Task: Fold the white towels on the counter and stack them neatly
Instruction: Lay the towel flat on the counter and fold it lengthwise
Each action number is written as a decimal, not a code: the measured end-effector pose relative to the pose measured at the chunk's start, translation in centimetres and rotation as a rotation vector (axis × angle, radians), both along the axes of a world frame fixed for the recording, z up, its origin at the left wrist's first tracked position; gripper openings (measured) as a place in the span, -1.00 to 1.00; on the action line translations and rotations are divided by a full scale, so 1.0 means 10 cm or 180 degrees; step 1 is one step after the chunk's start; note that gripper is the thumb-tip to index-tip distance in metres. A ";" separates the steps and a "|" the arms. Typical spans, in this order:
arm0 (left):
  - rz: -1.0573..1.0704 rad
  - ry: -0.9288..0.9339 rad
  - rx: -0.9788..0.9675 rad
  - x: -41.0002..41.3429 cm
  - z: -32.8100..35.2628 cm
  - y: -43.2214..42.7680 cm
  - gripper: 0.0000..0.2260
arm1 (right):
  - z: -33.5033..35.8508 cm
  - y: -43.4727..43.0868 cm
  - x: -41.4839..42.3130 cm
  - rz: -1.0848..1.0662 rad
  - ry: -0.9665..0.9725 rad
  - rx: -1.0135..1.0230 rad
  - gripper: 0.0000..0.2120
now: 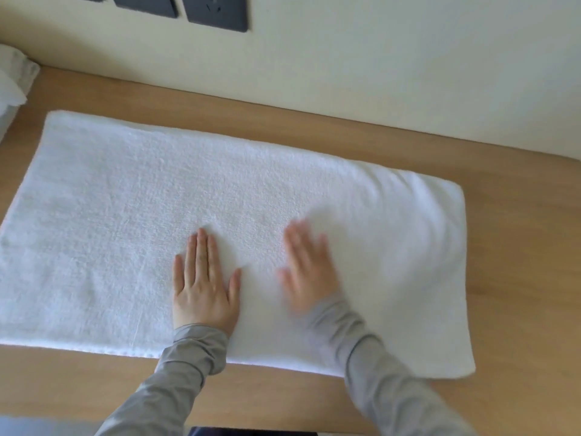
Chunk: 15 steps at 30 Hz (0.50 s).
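Head view looks down on a wooden surface (518, 278) set against a pale wall (377, 58). One white towel (125, 215) lies flat on it, spread as a long rectangle, with its right end rounded like a fold. The left grip (204, 287) rests palm-down on the towel's near middle, fingers straight and close together, thumb out. The right grip (306, 272) lies just beside it on the towel, also flat with fingers straight, though blurred. Both arms wear grey sleeves (188, 357). More white cloth (12, 80) sits at the surface's far left edge. Dark socket plates (213, 11) are on the wall.
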<state>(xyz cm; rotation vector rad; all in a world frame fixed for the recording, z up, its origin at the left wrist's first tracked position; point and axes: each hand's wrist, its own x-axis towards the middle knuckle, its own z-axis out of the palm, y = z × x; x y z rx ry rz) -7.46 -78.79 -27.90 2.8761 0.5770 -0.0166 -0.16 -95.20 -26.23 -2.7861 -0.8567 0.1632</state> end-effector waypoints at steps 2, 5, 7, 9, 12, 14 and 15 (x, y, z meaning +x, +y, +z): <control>-0.0024 -0.0044 -0.0030 0.00 -0.01 0.00 -0.37 | -0.05 0.07 -0.40 0.0486 0.0026 -0.0336 -0.43; -0.0006 -0.0078 -0.0053 0.00 -0.04 0.00 -0.37 | -0.04 -0.27 -0.43 0.0519 0.0052 -0.0637 -0.44; -0.0026 -0.0091 -0.0058 0.00 -0.04 0.00 -0.37 | 0.03 -0.60 -0.32 0.0137 0.0060 -0.0762 -0.45; -0.0050 -0.0125 -0.0085 0.00 -0.04 -0.01 -0.37 | 0.09 -0.93 -0.23 -0.0318 0.0086 -0.0862 -0.45; -0.0056 -0.0187 -0.0115 -0.01 -0.04 -0.02 -0.36 | 0.13 -1.35 -0.20 -0.0894 0.0072 -0.0810 -0.46; -0.0015 -0.0262 -0.0205 0.00 -0.02 -0.06 -0.37 | 0.14 -1.51 -0.22 -0.1194 0.0095 -0.0299 -0.50; -0.0034 -0.0295 -0.0285 0.01 0.01 -0.11 -0.38 | 0.15 -1.58 -0.24 -0.1478 0.0110 0.0049 -0.49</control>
